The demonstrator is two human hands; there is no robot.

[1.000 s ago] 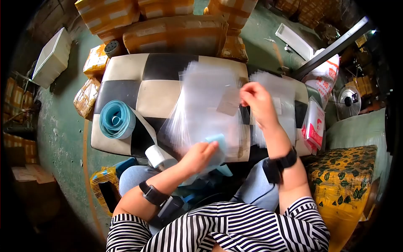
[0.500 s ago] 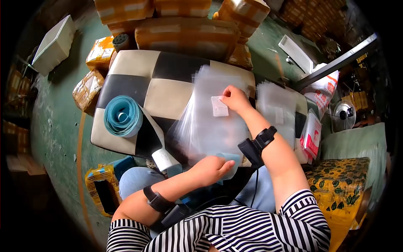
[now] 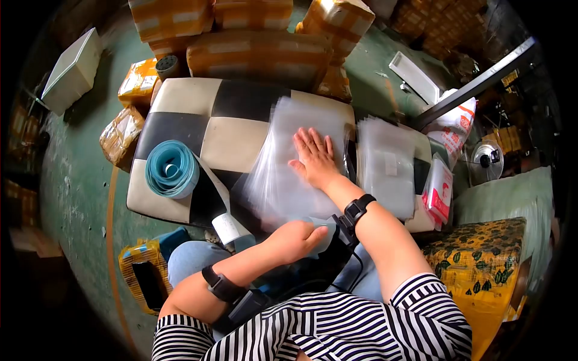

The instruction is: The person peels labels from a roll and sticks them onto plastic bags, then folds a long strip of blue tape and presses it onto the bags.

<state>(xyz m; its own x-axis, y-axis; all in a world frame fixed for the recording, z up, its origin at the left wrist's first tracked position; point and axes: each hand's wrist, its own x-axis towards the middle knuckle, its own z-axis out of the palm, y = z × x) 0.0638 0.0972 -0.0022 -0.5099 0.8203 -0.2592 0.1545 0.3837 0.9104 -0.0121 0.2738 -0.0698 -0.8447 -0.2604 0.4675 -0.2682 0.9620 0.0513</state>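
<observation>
My right hand [image 3: 315, 159] lies flat with fingers spread on a fanned stack of clear plastic bags [image 3: 274, 162]. Whatever is beneath its palm is hidden. Close to my lap, my left hand [image 3: 297, 242] is closed around a pale blue translucent backing strip [image 3: 325, 236]. A teal roll of label backing [image 3: 173, 170] stands on the checkered cushioned surface [image 3: 235, 144] at the left. From it a strip runs toward me, with a white label [image 3: 226, 228] near its end.
A second stack of clear bags [image 3: 385, 150] lies to the right, beside a red and white packet [image 3: 438, 195]. Taped cartons [image 3: 259, 57] line the far side. A leaf-patterned parcel [image 3: 475, 259] sits at the right, and a dark phone-like slab [image 3: 147, 284] at lower left.
My right hand has gone from pinching a small white label over the bags to lying flat there; the label is out of sight. My left hand still grips the strip. The view shifts slightly.
</observation>
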